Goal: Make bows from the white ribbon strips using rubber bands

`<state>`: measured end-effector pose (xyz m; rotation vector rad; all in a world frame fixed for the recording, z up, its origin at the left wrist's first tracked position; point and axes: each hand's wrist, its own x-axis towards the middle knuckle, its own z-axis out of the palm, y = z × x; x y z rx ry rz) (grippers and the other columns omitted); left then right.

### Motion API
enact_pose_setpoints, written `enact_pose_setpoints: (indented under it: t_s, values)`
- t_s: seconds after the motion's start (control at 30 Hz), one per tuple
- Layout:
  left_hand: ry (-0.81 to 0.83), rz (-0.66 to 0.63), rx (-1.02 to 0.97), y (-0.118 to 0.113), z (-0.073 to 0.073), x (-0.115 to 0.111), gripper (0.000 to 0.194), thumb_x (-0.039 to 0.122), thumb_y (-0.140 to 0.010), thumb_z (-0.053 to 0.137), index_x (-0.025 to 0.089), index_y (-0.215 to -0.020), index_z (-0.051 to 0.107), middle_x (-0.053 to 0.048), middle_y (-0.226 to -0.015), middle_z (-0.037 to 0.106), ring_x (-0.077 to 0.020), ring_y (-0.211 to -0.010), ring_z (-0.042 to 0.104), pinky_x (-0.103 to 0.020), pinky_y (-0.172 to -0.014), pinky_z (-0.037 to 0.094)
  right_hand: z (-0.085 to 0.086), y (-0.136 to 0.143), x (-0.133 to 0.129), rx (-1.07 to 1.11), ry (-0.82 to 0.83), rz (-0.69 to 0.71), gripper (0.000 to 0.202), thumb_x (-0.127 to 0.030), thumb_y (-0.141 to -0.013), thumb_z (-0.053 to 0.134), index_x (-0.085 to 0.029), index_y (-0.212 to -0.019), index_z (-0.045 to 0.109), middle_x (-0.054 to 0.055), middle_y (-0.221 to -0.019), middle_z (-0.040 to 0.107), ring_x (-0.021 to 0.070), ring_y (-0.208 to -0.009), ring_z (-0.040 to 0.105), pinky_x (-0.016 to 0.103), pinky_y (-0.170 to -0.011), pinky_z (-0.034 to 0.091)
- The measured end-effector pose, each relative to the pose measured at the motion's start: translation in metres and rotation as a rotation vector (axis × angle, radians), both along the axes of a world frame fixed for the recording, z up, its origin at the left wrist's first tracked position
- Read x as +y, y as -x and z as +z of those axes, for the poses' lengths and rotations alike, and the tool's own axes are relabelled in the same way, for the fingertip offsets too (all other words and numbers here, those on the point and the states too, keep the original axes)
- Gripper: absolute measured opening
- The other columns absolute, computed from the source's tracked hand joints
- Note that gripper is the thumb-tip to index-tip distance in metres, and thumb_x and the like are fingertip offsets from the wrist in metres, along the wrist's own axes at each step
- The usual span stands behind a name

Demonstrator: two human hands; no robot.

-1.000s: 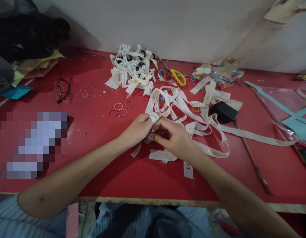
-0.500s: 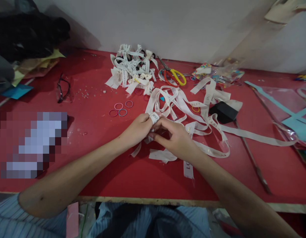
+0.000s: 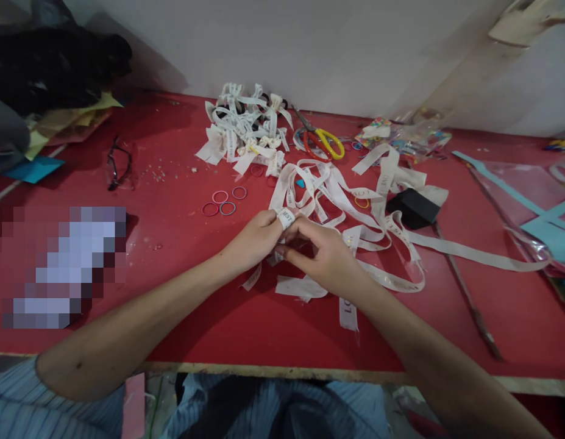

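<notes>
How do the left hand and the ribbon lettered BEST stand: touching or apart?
Touching: the head view shows the white ribbon against the thumb of the left hand, no gap.

Centre of frame: bare left hand [image 3: 257, 241], most fingers hidden; bare right hand [image 3: 328, 253], farther fingers hidden, grip unclear. White printed fabric ribbon [image 3: 286, 217] at fingertips partly covered. Lettering on tangled white ribbon loops [image 3: 385, 175] mostly too small to read. Left of frame: pale-violet patch [image 3: 76, 256] pixelated, unidentifiable. Upper left: black crumpled bundle [image 3: 49, 73] cut by edge. Upper right: cream object [image 3: 520, 25] cut off. Pale specks [image 3: 158, 174] on red counter [image 3: 264, 335] too small to identify.
</notes>
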<state>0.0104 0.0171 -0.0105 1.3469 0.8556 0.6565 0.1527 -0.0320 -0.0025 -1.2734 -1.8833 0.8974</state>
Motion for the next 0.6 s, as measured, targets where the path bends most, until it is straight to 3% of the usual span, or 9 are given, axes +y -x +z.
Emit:
enact_pose_setpoints:
  t_s: [0.6]
  values:
    - [-0.01, -0.015, 0.03, 0.0007, 0.0004, 0.0, 0.03, 0.034, -0.089, 0.042, 0.018, -0.063, 0.039, 0.006, -0.059, 0.033, -0.0084, -0.054, 0.028, -0.021, -0.05, 0.028, -0.0012, 0.0006, 0.0001, 0.005, 0.007, -0.001, 0.012, -0.011, -0.08, 0.061, -0.021, -0.082, 0.055, -0.003, -0.079, 0.064, 0.0131, -0.072, 0.061, 0.026, -0.068, 0.046]
